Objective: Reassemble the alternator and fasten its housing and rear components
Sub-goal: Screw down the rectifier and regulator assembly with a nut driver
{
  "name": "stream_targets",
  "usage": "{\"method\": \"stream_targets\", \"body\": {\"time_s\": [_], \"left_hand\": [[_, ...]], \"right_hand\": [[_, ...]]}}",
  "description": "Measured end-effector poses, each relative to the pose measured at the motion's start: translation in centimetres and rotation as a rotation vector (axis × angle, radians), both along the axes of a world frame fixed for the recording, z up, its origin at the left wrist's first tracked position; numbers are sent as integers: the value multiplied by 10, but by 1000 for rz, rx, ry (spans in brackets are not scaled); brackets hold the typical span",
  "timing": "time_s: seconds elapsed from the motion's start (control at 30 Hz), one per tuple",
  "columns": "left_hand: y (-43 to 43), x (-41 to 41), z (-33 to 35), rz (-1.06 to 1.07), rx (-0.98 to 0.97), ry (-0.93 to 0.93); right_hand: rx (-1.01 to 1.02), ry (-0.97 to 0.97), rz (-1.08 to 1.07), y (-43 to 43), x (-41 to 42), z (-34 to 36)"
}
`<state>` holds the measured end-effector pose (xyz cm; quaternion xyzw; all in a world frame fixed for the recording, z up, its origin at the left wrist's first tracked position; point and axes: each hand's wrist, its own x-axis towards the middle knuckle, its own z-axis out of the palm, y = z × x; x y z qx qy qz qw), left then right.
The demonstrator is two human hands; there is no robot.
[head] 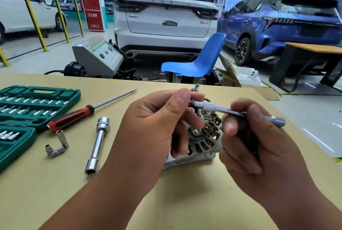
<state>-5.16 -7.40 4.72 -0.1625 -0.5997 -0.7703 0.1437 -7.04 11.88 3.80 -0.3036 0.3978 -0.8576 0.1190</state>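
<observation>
Alternator [203,137] is sitting rear-up on the table [55,192] between both hands | right hand [255,146] is gripping a slim driver [222,109] | left hand [153,128] is pinching its tip | judgement: seating that tip squarely on the fastener before turning is looking wise.

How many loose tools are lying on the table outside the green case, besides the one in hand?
3: a red-handled screwdriver beside the green case, a long socket wrench right of it, and a small bent socket wrench below the screwdriver's handle. Others may be hidden.
</observation>
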Motion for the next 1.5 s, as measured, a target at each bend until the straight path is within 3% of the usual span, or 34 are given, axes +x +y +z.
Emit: {"method": "stream_targets", "body": {"time_s": [0.13,0.3,0.43,0.6,0.77,0.83,0.97,1.13,1.37,1.5], "left_hand": [[6,5,0,51,-165,11],[4,7,3,-68,-228,-11],[4,7,2,-216,-239,-65],[7,9,0,-227,-356,-52],[0,7,-3,91,-843,327],[-3,5,-3,169,-923,394],[-11,-1,-5,346,-771,425],[-29,-25,-19,632,-478,226],[-39,-35,-27,663,-454,155],[-41,-39,-28,683,-471,165]], "right_hand": [[5,61,-113,1,3,2],[67,29,-140,6,-1,6],[213,-37,-90,8,-2,7],[283,-40,-14,11,-1,6],[316,6,22,14,-1,9],[329,20,3,13,0,11],[400,27,-176,7,-2,24],[617,92,-453,-17,-27,53],[1143,346,-682,-53,-50,60],[1274,418,-753,-61,-49,66]]}}
